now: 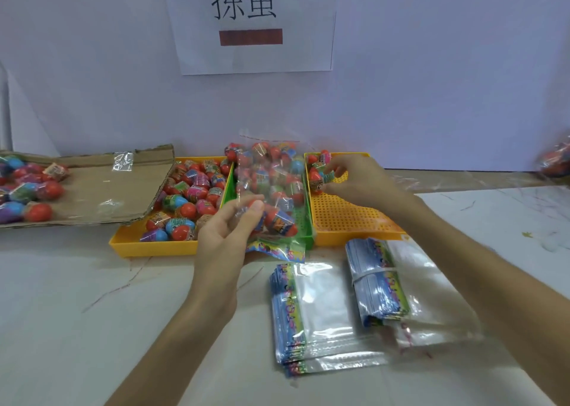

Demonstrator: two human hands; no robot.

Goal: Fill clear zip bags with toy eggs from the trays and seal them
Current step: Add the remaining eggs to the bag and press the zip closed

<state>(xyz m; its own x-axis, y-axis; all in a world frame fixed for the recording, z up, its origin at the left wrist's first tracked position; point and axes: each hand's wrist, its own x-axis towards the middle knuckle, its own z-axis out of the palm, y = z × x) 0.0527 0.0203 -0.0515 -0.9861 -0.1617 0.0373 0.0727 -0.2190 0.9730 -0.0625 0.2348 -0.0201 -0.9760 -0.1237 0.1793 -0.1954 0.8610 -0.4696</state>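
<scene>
Scratches and faint pen marks cross the pale, marble-look worktop (92, 313), which runs back to a plain white wall (431, 97). A paper sign (253, 23) with two large characters and a dark red bar hangs on that wall. Three trays sit side by side at the back: a left yellow tray (154, 246) heaped with eggs, a green tray (229, 186), and a right yellow tray (348, 217), mostly bare. The left hand (225, 236) pinches a clear zip bag (271, 174), partly filled, over the green tray. The right hand (361, 180) has its grip curled round toy eggs (317, 174) at the far end of the right yellow tray. Flattened cardboard (108, 189) with more eggs lies to the left. Two stacks of empty bags (320, 307) rest on the near worktop. A blurred bundle (555, 162) at the right edge is possibly a filled bag.
</scene>
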